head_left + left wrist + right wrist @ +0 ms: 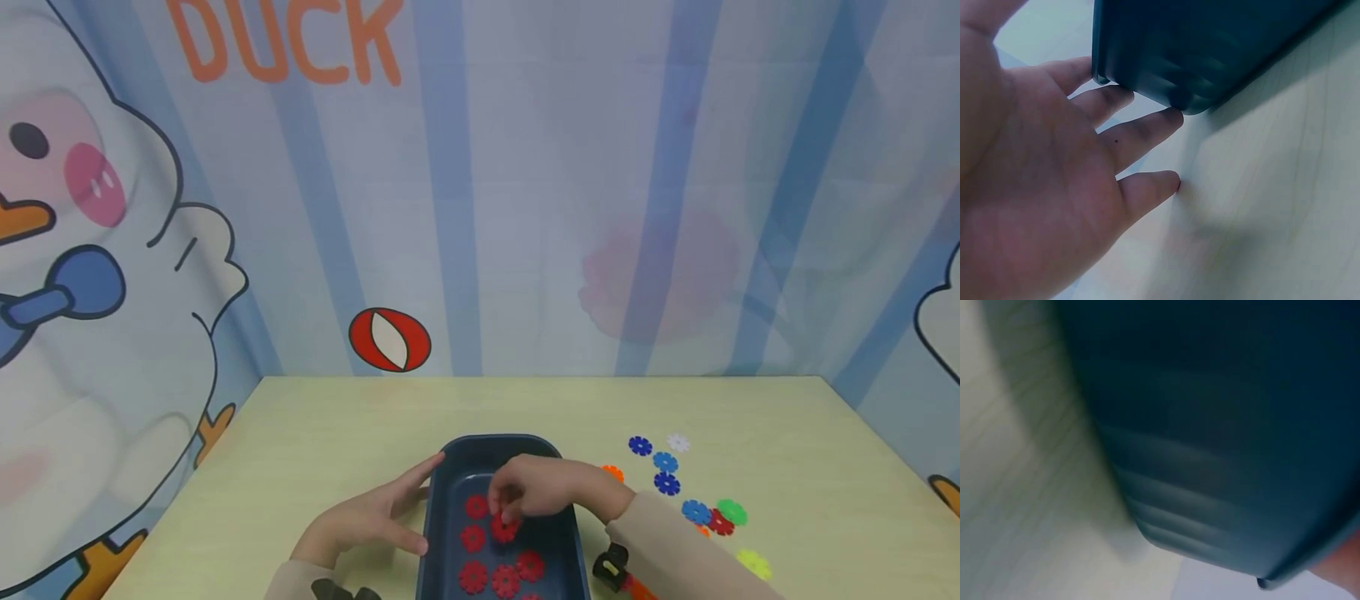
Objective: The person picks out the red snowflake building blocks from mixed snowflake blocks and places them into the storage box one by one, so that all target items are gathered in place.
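Observation:
A dark blue tray (501,457) stands on the table, with several red flower-shaped plastic discs (473,577) lying inside it. My right hand (536,485) reaches over the tray's right rim and pinches one red disc (505,530) between thumb and fingers. Spread fingers of my left hand (375,512) touch the tray's left side. The left wrist view shows that left hand (1054,162) with fingertips against the tray's outer wall (1166,56). In the right wrist view the tray wall (1166,444) fills most of the picture, hiding the disc; only a sliver of hand shows.
Right of the tray lie loose discs: blue (667,483), white (678,442), green (732,512), yellow (753,564), orange (612,473) and dark red (721,522). Behind the pale wooden table (337,433) hangs a printed curtain (525,208).

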`<state>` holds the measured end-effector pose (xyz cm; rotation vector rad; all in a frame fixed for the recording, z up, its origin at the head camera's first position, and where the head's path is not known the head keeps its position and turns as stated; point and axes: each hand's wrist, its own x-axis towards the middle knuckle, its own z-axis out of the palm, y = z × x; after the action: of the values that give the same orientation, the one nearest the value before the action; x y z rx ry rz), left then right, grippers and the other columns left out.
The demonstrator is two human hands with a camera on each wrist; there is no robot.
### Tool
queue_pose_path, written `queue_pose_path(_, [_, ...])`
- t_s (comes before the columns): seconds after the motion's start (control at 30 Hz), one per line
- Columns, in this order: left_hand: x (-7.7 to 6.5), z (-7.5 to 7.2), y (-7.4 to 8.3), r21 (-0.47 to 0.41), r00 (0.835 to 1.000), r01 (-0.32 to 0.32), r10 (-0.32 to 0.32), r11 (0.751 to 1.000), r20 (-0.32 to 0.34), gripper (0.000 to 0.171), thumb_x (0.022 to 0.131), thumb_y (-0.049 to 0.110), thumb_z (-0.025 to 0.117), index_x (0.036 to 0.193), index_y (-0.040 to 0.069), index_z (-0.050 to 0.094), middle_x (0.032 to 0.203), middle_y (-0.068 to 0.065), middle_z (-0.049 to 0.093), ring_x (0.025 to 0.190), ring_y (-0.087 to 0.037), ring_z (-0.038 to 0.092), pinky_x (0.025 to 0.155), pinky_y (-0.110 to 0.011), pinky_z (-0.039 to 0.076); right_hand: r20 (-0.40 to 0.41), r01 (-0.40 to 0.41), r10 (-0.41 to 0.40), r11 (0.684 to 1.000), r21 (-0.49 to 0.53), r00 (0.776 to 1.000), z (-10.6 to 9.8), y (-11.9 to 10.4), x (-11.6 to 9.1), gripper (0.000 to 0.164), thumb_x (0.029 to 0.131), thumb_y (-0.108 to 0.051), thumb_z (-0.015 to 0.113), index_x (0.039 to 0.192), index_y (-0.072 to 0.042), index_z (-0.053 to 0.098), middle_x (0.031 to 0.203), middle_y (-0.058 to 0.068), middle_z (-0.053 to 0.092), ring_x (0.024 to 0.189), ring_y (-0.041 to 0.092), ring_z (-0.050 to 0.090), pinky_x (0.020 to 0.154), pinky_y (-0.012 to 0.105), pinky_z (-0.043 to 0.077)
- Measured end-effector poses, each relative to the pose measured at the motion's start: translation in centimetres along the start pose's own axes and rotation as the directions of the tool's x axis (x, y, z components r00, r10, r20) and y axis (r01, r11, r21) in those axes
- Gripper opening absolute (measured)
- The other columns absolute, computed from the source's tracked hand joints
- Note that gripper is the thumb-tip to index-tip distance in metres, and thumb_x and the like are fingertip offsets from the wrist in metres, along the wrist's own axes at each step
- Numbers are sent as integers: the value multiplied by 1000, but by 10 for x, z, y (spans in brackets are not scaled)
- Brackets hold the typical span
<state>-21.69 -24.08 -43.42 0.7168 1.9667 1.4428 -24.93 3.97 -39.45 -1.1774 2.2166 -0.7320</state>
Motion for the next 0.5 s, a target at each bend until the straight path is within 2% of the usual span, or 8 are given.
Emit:
queue_pose_path(0.17, [0, 0, 1, -4, 1000, -2, 2, 1000, 1, 101, 85, 23, 74, 156, 19, 2, 162, -11, -1, 145, -43, 11, 114, -58, 13, 16, -34, 35, 999, -27, 999, 6, 1, 8, 16, 86, 5, 63, 84, -10, 67, 71, -9, 61, 61, 0, 53, 60, 18, 46])
queue_pose_path(0.3, [0, 0, 1, -4, 1000, -2, 2, 1000, 7, 102, 85, 22, 74, 156, 19, 1, 162, -12, -1, 145, -43, 10, 114, -60, 12, 35, -71, 71, 997, -3, 997, 10, 2, 12, 21, 85, 10, 59, 82, -9, 66, 68, -8, 61, 59, 3, 54, 59, 19, 46])
queue_pose_path(0.5, [0, 0, 1, -3, 1000, -4, 4, 1000, 5, 102, 85, 22, 74, 156, 19, 2, 162, -12, 2, 145, -43, 10, 113, -61, 11, 34, -110, 110, 994, -15, 993, 12, 3, 14, 18, 87, 6, 61, 82, -10, 66, 66, -5, 61, 57, 5, 53, 59, 19, 46])
